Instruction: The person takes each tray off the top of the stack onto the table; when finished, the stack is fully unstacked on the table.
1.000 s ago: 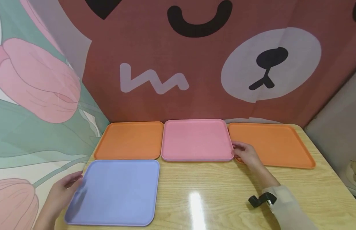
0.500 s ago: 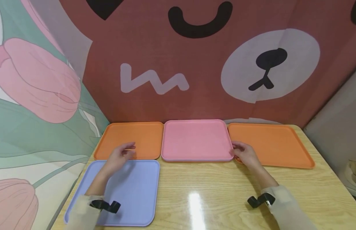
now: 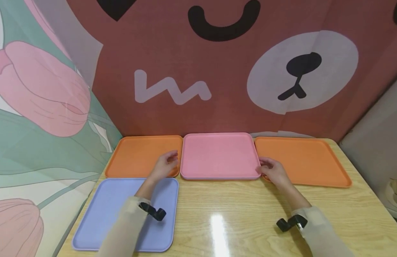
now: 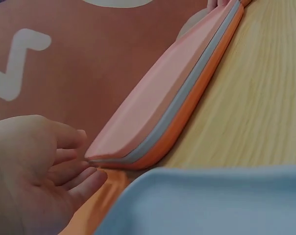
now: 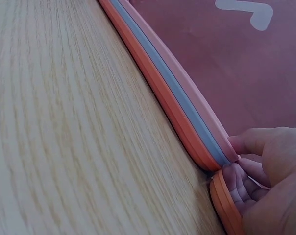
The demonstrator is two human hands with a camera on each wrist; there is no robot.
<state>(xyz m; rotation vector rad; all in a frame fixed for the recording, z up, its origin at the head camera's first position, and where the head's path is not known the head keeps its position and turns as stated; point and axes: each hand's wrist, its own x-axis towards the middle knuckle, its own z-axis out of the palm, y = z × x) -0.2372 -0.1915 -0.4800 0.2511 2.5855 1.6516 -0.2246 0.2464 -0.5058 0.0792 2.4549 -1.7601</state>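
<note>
A pink rectangular tray [image 3: 220,157] tops a stack [image 4: 175,110] on the wood-grained table [image 3: 198,210].
Head: it lies between left hand [image 3: 163,167] and right hand [image 3: 276,173]. Left wrist: relaxed fingers [image 4: 67,134] beside its corner, holding nothing. Right wrist: bent fingers [image 5: 248,141] touch its edge; grip hard to judge.

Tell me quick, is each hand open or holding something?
Left hand: open, beside the pink tray.
Right hand: closed, holding the pink tray at its right edge.

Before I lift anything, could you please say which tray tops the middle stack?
The pink tray; the bluish tray and lower orange tray both lie beneath it.
</note>
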